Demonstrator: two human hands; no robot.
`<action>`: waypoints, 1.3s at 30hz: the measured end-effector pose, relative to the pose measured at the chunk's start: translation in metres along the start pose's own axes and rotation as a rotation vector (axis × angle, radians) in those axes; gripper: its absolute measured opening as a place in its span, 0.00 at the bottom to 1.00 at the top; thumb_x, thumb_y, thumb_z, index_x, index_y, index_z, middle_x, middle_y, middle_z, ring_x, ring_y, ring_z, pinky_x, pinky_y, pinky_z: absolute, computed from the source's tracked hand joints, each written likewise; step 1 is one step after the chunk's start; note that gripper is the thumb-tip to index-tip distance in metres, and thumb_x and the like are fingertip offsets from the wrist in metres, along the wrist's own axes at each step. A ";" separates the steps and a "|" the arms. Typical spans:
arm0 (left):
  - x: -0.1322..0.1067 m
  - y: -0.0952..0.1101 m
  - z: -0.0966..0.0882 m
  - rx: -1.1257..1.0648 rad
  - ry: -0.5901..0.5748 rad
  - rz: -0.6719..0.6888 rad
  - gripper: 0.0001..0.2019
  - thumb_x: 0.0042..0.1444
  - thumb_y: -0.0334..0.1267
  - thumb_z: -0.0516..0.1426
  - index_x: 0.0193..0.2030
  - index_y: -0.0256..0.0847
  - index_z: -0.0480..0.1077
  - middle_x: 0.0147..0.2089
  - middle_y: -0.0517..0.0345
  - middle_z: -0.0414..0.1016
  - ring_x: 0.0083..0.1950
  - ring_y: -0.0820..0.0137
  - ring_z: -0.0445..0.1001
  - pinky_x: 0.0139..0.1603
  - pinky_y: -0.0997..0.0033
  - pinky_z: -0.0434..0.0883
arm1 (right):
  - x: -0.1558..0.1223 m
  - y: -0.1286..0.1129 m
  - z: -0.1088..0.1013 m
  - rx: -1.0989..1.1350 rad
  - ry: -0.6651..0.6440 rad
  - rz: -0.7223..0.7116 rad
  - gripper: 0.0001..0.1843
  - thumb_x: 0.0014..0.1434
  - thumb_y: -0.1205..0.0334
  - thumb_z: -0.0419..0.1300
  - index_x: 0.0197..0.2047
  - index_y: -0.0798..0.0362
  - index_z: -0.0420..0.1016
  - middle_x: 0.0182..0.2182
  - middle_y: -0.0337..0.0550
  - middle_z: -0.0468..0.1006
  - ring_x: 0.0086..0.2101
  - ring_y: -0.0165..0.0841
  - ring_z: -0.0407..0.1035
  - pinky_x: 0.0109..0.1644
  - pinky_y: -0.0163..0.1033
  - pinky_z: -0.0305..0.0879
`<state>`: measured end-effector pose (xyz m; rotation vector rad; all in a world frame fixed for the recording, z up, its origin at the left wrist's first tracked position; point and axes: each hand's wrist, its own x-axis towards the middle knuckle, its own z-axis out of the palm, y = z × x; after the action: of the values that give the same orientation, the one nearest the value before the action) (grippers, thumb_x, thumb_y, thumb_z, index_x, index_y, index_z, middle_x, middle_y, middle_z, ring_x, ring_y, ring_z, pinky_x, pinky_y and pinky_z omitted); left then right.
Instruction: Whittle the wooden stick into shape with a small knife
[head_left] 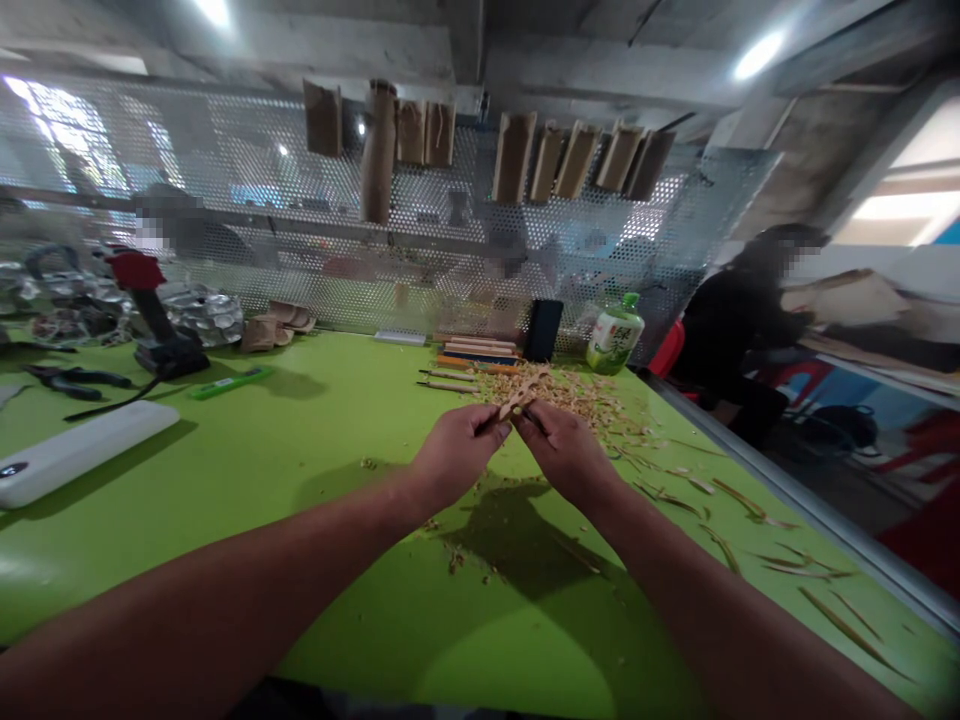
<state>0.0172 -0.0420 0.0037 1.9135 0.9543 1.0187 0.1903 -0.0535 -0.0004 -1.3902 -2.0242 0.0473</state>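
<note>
Over the green table, a small carved piece of bamboo or wood (519,398) is held up between my two hands. My left hand (461,447) is closed around its left end, thumb on top. On the other side my right hand (564,448) pinches the piece near its lower right end; whether those fingers also hold a small tool is hidden. Pale shavings (577,400) are heaped just behind the hands. Thin carving tools (448,386) lie beyond my left hand, beside a stack of wooden-handled sticks (480,350).
At left are a white bar-shaped case (90,452), black pliers (75,380), a green cutter (231,383) and a red-and-black power tool (150,310). A green-capped bottle (616,335) and a dark upright block (543,330) stand behind. Bamboo strips (739,498) litter the right; a person (739,320) sits beyond.
</note>
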 end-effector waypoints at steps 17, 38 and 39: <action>-0.001 -0.002 0.002 0.219 0.049 0.092 0.11 0.59 0.37 0.51 0.27 0.37 0.66 0.23 0.64 0.60 0.27 0.75 0.56 0.28 0.73 0.51 | -0.001 -0.004 0.005 0.025 -0.063 0.123 0.15 0.64 0.54 0.47 0.26 0.50 0.59 0.20 0.36 0.66 0.23 0.29 0.57 0.27 0.35 0.47; -0.007 0.004 0.006 0.134 0.032 0.011 0.13 0.60 0.41 0.51 0.30 0.37 0.71 0.23 0.64 0.59 0.25 0.75 0.54 0.26 0.74 0.51 | 0.006 -0.007 -0.001 -0.044 -0.163 0.237 0.16 0.61 0.54 0.48 0.24 0.51 0.60 0.18 0.37 0.65 0.21 0.28 0.56 0.25 0.35 0.45; -0.007 0.004 0.006 0.146 0.033 0.021 0.13 0.60 0.40 0.51 0.30 0.37 0.71 0.23 0.64 0.59 0.25 0.75 0.54 0.27 0.74 0.51 | 0.006 -0.007 -0.001 -0.046 -0.162 0.239 0.16 0.61 0.55 0.49 0.24 0.51 0.60 0.18 0.37 0.65 0.21 0.28 0.55 0.25 0.35 0.45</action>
<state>0.0204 -0.0518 0.0029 2.0358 1.0549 1.0197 0.1836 -0.0519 0.0062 -1.6994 -1.9880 0.2260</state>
